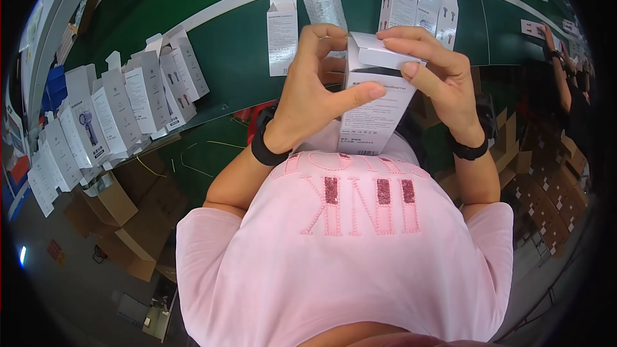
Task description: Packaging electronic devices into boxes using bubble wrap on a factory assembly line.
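A white printed carton [376, 112] stands upright in front of my chest, slightly tilted. My left hand [318, 83] grips its left side, thumb across the front face and fingers behind. At the top, my right hand [437, 67] pinches the carton's lid flap [389, 54], which is partly folded over with a dark gap under its edge. What lies inside cannot be seen. Beyond my left hand, another white carton [283, 42] lies with its top flap up, beside a bubble-wrap pouch [324, 6].
Several open white cartons [116, 115] line the left of the green table [238, 45]; more cartons [418, 9] lie at the back right. Brown cardboard boxes [122, 218] are below on the left, stacked boxes [546, 199] on the right. Another person's arm [560, 74] reaches in far right.
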Available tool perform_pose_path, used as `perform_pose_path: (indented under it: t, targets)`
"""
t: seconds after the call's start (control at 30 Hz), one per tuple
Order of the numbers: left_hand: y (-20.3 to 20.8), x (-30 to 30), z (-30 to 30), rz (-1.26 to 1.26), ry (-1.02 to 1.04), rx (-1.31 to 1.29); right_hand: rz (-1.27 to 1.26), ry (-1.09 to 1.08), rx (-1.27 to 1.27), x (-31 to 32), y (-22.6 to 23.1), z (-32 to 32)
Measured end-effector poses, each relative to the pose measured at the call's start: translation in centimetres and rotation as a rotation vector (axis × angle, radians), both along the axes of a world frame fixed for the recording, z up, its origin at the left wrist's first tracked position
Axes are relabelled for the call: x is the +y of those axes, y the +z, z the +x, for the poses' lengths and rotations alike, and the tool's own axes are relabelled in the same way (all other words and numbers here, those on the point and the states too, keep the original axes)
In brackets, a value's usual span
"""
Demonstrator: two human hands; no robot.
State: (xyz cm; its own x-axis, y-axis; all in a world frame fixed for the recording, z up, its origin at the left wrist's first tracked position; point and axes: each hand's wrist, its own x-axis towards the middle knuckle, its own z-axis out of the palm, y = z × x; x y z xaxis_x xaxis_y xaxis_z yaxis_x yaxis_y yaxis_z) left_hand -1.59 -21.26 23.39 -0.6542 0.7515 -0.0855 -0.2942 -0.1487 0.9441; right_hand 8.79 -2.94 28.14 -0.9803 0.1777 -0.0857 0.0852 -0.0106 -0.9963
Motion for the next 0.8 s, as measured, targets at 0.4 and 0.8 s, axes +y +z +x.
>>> perform_pose_path:
  t: [0.4, 0.8]
  targets:
    - [-0.4, 1.4, -1.4, -0.014, -0.154, 0.052, 0.522, 0.284, 0.077, 1.0, 1.5, 0.1]
    - [-6.4, 12.7, -20.2, -0.548, 0.019, 0.287, 0.256, -0.935, -0.305, 19.6, -3.6, 8.8]
